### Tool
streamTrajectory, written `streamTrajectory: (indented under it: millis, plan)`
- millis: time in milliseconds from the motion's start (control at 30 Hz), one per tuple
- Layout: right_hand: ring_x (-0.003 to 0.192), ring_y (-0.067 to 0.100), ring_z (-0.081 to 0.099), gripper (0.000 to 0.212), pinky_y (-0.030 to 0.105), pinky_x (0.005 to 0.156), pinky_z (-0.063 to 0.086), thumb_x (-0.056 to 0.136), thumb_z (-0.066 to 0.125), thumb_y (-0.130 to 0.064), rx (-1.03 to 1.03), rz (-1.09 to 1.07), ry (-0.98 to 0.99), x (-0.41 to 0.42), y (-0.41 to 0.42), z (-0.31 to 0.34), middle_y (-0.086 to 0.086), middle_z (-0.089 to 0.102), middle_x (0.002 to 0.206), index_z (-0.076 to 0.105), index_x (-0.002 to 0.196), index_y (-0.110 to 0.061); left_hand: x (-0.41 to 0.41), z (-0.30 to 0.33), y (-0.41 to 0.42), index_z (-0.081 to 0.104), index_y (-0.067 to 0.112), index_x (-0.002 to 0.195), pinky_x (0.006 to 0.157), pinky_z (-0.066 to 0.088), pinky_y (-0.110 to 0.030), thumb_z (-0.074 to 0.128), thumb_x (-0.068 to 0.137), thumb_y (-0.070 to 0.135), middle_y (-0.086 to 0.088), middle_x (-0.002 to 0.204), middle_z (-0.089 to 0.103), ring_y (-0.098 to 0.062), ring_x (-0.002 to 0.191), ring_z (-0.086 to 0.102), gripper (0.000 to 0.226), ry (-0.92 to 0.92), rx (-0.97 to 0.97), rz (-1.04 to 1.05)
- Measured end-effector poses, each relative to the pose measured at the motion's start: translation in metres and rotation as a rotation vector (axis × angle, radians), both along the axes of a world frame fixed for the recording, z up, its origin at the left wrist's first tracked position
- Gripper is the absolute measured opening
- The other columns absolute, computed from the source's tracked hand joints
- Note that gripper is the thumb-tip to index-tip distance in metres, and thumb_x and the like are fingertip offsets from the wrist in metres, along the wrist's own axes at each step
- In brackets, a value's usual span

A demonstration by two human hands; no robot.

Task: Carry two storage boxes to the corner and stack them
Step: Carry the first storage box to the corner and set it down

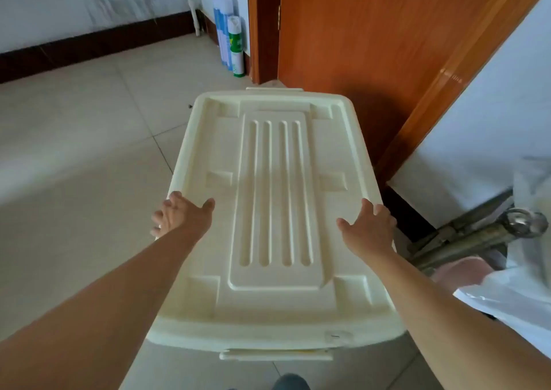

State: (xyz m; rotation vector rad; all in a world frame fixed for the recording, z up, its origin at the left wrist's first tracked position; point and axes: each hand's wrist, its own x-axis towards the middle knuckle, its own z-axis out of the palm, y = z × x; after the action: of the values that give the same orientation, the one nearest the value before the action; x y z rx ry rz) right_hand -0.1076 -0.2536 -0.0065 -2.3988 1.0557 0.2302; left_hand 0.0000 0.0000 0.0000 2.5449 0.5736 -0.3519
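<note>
A large cream plastic storage box (274, 198) with a ribbed lid fills the middle of the view, its long axis pointing away from me toward the wooden door. My left hand (182, 216) grips its left rim, fingers curled over the edge and thumb on the lid. On the opposite rim my right hand (368, 227) holds it the same way. Whether the box rests on the floor or hangs in my hands I cannot tell. Only this one box is in view.
An orange-brown wooden door (387, 46) and its frame stand just beyond the box. Spray cans (234, 43) lean in the corner by the frame. A metal frame (477, 234) and white plastic sheeting (521, 294) crowd the right. Tiled floor (74, 151) stretches left.
</note>
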Motion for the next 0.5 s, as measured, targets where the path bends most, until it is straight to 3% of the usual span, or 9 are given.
streamTrajectory:
  millis: [133,200,333,500]
  plan:
    - [0.143,0.036,0.009,0.073,0.049,0.115,0.023,0.093,0.051,-0.038,-0.097,0.004,-0.002,-0.002,-0.008,-0.018,0.015,0.008,0.157,0.012,0.15,-0.014,0.008,-0.016,0.007,0.028,0.011,0.143,0.106,0.027,-0.048,0.053,0.087,0.05,-0.01,0.147,0.035,-0.035,0.134,0.03,0.073,-0.044,0.089,-0.044]
    - [0.142,0.036,0.014,0.071,0.049,0.114,0.025,0.094,0.05,-0.035,-0.135,0.007,-0.025,0.0,-0.012,-0.026,0.014,0.01,0.157,0.012,0.15,-0.012,0.01,-0.024,0.007,0.028,0.01,0.142,0.107,0.027,-0.048,0.055,0.086,0.05,-0.012,0.146,0.035,-0.035,0.134,0.03,0.074,-0.053,0.083,-0.023]
    - [0.127,0.04,0.038,0.059,0.047,0.098,0.042,0.095,0.047,-0.025,-0.298,0.071,-0.022,0.003,-0.017,-0.032,0.016,0.022,0.15,0.02,0.145,-0.01,0.014,-0.033,0.008,0.028,0.01,0.14,0.106,0.028,-0.05,0.058,0.084,0.05,-0.016,0.142,0.037,-0.037,0.132,0.034,0.075,-0.047,0.089,0.031]
    - [0.115,0.038,0.046,0.062,0.042,0.08,0.048,0.091,0.052,-0.015,-0.371,0.063,0.033,0.009,-0.019,-0.034,0.016,0.03,0.142,0.019,0.144,-0.012,0.021,-0.039,0.01,0.031,0.005,0.136,0.104,0.031,-0.05,0.056,0.086,0.048,-0.018,0.139,0.04,-0.038,0.13,0.036,0.07,-0.053,0.108,0.055]
